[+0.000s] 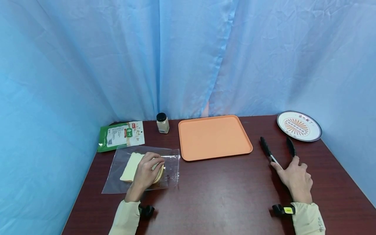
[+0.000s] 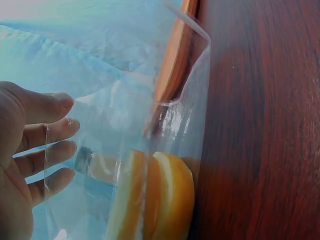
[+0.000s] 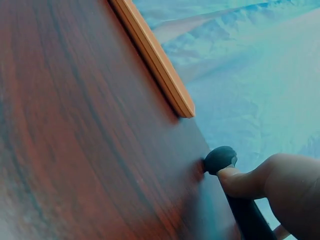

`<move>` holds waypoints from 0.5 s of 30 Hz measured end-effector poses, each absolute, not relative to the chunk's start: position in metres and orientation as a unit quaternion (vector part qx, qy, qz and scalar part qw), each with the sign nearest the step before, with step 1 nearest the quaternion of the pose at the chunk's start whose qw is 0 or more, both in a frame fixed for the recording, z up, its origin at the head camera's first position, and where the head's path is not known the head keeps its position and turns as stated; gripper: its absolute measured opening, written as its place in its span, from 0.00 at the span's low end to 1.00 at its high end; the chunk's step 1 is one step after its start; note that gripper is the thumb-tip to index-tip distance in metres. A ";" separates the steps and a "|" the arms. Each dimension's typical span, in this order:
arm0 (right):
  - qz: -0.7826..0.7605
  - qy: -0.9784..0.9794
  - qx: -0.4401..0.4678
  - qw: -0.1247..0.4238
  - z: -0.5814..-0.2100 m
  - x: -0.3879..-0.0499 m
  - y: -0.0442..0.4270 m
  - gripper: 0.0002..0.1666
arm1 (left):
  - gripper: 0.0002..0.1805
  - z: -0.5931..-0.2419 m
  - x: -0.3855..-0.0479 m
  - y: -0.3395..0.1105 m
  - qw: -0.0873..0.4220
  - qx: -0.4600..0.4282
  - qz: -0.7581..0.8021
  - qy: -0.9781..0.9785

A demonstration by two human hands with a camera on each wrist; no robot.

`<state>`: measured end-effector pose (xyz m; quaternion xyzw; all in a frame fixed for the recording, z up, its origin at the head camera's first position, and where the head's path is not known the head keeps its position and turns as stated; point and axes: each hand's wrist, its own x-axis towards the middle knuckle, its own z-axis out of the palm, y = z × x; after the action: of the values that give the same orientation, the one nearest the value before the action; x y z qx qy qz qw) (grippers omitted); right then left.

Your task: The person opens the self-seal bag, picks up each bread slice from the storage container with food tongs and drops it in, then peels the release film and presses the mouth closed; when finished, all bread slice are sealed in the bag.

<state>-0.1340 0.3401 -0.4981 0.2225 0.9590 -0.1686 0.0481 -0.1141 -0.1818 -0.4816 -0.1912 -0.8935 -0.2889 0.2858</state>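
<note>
At lower right the right hand (image 1: pixel 296 180) grips splayed black-tipped tongs (image 1: pixel 266 148), while at lower left the loosely parted left hand (image 1: pixel 146 169) could snag the clear plastic bag (image 1: pixel 113 182), dragging pale square bread (image 1: pixel 132 166) askew.

Head view: bright, fairly sharp — diffuse glare on table (image 1: pixel 223 202), soft shadows. Wrist views: softer, hazier — plastic bag (image 2: pixel 182 120) glints, curtain (image 3: pixel 280 65) washed out.
</note>
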 end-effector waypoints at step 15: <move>-0.110 0.969 0.212 0.055 -0.494 -0.131 0.334 0.69 | 0.07 -0.484 -0.115 -0.180 0.280 -0.195 -0.282 -0.897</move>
<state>-0.1313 0.3341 -0.4936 0.2125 0.9694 -0.1100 0.0547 -0.1147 -0.1801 -0.4842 -0.1946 -0.8967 -0.2822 0.2801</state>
